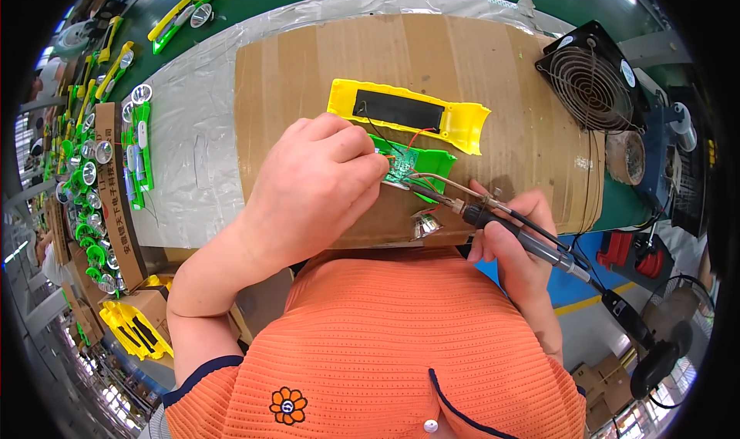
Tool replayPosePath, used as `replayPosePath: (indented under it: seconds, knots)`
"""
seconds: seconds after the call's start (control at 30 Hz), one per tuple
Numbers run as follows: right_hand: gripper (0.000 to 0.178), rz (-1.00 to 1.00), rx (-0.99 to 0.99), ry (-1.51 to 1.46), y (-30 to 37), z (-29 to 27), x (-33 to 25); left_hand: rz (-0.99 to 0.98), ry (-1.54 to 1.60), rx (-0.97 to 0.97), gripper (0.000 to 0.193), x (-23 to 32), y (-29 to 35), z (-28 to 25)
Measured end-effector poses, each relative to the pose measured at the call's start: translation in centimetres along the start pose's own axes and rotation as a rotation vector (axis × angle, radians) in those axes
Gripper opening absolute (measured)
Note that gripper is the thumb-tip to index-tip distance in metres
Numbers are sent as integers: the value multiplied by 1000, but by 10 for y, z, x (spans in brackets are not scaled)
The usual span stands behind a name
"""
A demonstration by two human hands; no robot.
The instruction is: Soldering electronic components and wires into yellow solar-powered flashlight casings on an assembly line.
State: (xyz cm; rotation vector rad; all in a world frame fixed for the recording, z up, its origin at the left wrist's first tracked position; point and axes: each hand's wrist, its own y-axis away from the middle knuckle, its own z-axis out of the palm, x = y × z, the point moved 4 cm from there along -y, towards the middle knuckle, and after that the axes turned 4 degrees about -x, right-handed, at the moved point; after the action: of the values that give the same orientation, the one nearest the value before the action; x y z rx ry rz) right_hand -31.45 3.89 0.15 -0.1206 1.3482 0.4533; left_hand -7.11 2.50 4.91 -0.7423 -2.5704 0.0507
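Observation:
My right hand (520, 238) grips a soldering iron (546, 252) with a thin metal feed tube along its side. The iron's tip reaches the lower edge of a green circuit board (401, 164), which sits in a green plastic housing half (438, 164). My left hand (327, 173) is closed at the board's left side, its fingertips pinched together; what they hold is hidden. Just beyond lies a yellow housing half (465, 123) with a black panel (397, 111). A black wire and a red wire run from it toward the board. Nearer me is a small reflector lamp (425, 225).
Cardboard (308, 61) covers the work surface over plastic sheeting (185, 146). A black fan (590, 77) and a tape roll (624, 158) stand at the right. A carton (119, 200), green lamp parts (139, 158) and yellow shells (132, 331) are at the left.

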Motion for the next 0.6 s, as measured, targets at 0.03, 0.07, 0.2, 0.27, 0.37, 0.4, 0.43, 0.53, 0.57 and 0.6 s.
replayPosePath:
  seconds: [0.03, 0.07, 0.2, 0.27, 0.37, 0.4, 0.43, 0.53, 0.57, 0.6]
  knots:
    - [20, 3, -5, -9, -1, 1, 0, -1, 0, -6, 17, 0, 0, 0]
    - [20, 7, -10, -18, -1, 2, 0, -1, 0, -6, 17, 0, -1, 0]
    - [23, 1, -5, -61, -1, 3, 0, -6, 0, -21, 16, -1, -1, 1]
    - [23, -28, 4, -48, 1, 4, 1, -3, 5, -23, 15, -1, -2, 0]
    - [24, -50, -10, -44, 1, 3, 4, -7, 2, -18, 14, -1, -1, 1]
    - [24, -51, -12, -42, 1, 3, 5, -9, -3, -23, 14, -1, -1, 1]
    - [24, -59, -12, -45, 1, 4, 6, -11, -8, -29, 14, -1, 0, 1]
    - [24, -72, -7, -49, 2, 4, 8, -17, -12, -31, 14, -1, -1, 1]
    - [24, -77, -2, -52, 2, 5, 8, -17, -12, -29, 14, 0, -1, 1]
    - [24, -77, -2, -50, 2, 5, 8, -15, -18, -29, 13, 0, -1, 0]
